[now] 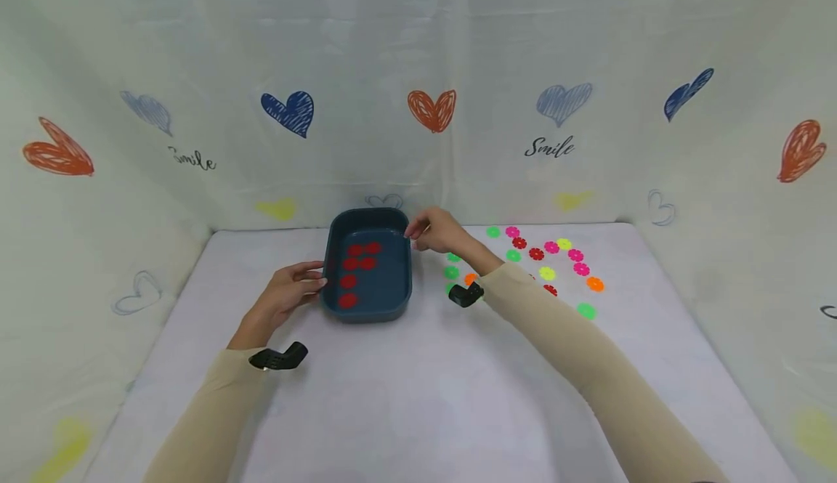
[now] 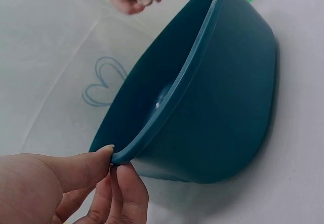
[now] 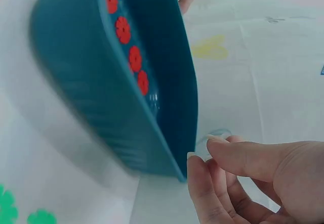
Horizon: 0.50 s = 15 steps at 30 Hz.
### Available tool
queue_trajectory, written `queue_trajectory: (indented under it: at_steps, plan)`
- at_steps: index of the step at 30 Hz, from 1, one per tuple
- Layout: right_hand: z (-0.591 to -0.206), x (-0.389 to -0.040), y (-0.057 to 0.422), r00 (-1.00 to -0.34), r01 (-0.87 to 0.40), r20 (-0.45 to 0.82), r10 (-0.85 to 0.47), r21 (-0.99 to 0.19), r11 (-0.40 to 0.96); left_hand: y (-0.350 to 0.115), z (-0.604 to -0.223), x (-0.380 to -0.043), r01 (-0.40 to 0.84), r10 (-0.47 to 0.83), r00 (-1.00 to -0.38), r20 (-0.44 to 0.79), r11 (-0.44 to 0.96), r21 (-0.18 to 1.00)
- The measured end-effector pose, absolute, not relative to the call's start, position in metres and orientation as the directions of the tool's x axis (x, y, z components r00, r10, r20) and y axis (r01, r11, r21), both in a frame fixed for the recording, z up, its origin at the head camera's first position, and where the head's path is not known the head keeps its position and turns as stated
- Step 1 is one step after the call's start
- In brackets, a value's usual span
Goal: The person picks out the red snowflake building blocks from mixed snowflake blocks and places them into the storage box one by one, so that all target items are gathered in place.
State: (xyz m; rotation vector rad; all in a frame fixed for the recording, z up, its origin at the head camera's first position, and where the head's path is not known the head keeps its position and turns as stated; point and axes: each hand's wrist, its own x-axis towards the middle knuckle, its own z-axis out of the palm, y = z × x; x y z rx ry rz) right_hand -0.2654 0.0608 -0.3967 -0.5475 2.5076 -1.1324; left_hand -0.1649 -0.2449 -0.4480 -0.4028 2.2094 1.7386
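Observation:
A blue-green plastic basin (image 1: 391,279) stands on the table with several red flower-shaped pieces (image 1: 349,281) on its floor, towards its left side. My left hand (image 1: 288,294) pinches the basin's left rim; in the left wrist view its thumb lies on the inside edge and the fingers underneath. At the far right corner is my right hand (image 1: 437,230), with the thumb and forefinger slightly apart beside the rim. Nothing shows between those fingertips in the right wrist view, where the red flower pieces (image 3: 135,58) lie in a row along the basin.
Loose flower pieces in pink, yellow, orange, red and green (image 1: 586,311) are scattered on the white table (image 1: 392,396) right of the basin, some partly hidden by the right arm. A pale curtain (image 1: 366,47) printed with hearts hangs behind the table and along both sides.

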Motion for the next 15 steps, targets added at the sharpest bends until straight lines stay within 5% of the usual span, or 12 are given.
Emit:
queue_trajectory:
  at_steps: [15]
  plan:
    - [-0.403, -0.248, 0.125, -0.891, -0.141, -0.176, -0.419, -0.769, 0.623, -0.245, -0.447, -0.166, -0.414, -0.045, -0.907, -0.419, 0.272, 0.869]
